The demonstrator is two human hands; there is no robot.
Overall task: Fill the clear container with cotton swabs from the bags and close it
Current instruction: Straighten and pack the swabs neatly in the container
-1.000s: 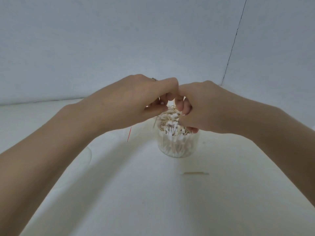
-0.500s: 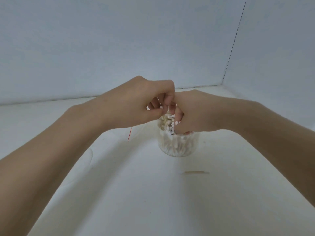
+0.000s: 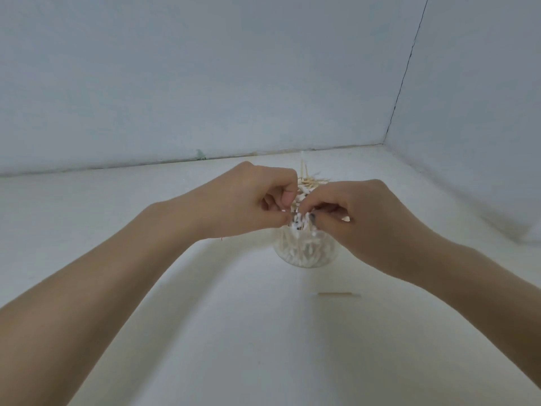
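Wooden-stemmed swabs point(image 3: 307, 183) heaped above container point(image 3: 304, 253) rim; left hand point(image 3: 248, 200) and right hand point(image 3: 366, 221) together, both pinching swabs. Risk: pressing tips container, spills swabs; stray swab point(image 3: 336, 294) at 6 o'clock on table point(image 3: 234, 332).

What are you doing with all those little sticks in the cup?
A person is packing white-tipped wooden cotton swabs into a round clear plastic container on a white table. The left hand and right hand both pinch swabs at the mouth. The swabs are heaped above the rim, some poking up. One stray swab lies on the table in front. No lid is on yet.
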